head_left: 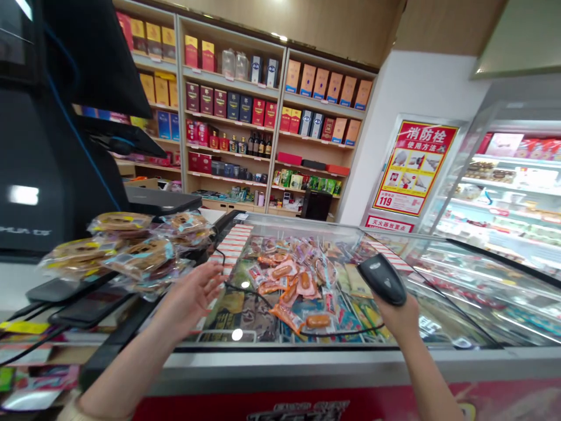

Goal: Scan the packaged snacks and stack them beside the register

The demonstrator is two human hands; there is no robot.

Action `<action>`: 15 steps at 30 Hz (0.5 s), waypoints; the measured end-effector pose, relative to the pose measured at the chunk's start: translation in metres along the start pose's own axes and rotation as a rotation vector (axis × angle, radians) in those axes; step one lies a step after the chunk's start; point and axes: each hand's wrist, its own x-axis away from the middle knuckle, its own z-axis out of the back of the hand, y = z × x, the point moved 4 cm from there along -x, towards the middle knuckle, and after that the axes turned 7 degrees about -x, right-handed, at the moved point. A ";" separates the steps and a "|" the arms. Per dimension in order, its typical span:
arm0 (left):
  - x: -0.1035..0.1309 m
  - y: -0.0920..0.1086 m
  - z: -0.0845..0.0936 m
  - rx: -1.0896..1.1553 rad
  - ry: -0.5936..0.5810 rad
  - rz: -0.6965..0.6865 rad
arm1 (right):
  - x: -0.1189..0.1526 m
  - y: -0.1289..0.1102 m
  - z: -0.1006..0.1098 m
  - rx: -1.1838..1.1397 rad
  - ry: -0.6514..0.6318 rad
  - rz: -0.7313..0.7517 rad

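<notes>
My left hand (188,301) is raised beside the piled flat packages in clear wrap (142,257), its fingers apart and nothing in them. My right hand (401,313) holds a black handheld scanner (383,279) over the right part of the glass-topped case. A black cable (342,334) runs across the glass between the hands. Several wrapped sausages (283,270) in orange and clear packs lie in a heap in the middle, between my hands.
A dark checkout machine (56,146) stands at the left, with a phone (90,307) near its base. The case's metal front edge (307,374) runs across the foreground. Behind are shelves of boxed goods (236,76) and, at right, a lit refrigerated display (512,193).
</notes>
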 end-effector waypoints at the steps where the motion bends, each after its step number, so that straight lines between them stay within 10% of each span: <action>1: -0.001 -0.005 -0.015 -0.126 -0.064 -0.069 | -0.002 0.001 0.000 0.004 -0.010 0.006; 10: -0.010 -0.076 -0.196 -1.279 -0.630 -1.010 | -0.009 0.013 -0.020 0.052 -0.102 0.100; 15: -0.027 -0.119 -0.246 -1.802 -0.872 -1.123 | -0.002 0.012 -0.027 0.078 -0.100 0.206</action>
